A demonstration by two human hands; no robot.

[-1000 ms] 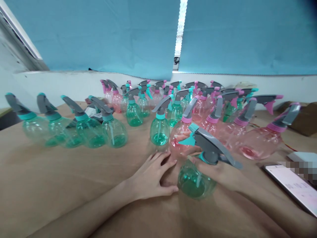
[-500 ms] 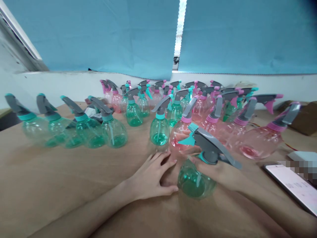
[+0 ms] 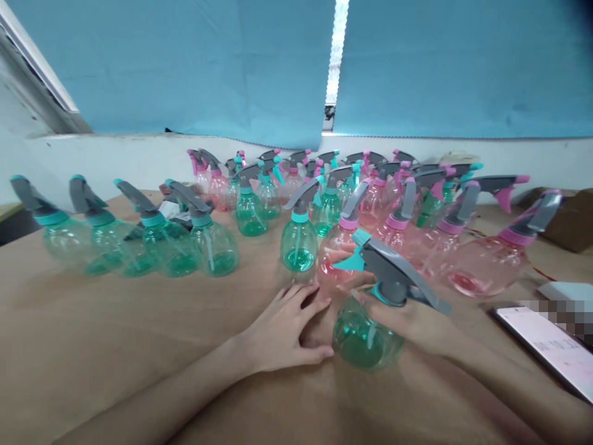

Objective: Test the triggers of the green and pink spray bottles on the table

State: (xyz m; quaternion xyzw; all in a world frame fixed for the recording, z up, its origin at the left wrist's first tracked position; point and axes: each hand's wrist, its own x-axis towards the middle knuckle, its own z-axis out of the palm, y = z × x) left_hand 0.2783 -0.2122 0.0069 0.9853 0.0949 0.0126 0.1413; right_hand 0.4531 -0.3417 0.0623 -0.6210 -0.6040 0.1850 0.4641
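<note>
My right hand (image 3: 412,324) is wrapped round the upper body of a green spray bottle (image 3: 365,343) with a grey trigger head. The bottle is tilted, its teal nozzle toward the left, and part of the hand lies behind it. To its left, my left hand (image 3: 287,334) rests on the table with fingers spread, holding nothing. Just beyond the hands stand another green spray bottle (image 3: 299,247) and a pink spray bottle (image 3: 334,244), the latter partly hidden by the right hand and the bottle it holds.
A row of green spray bottles (image 3: 215,247) stands on the left of the wooden table (image 3: 152,327). Pink bottles (image 3: 486,266) line the right, with several mixed ones behind. A phone (image 3: 549,346) lies at the right, near a cardboard box (image 3: 572,219).
Nearly everything stays in place. The digits on the phone screen look different; both hands and the held spray bottle have barely moved.
</note>
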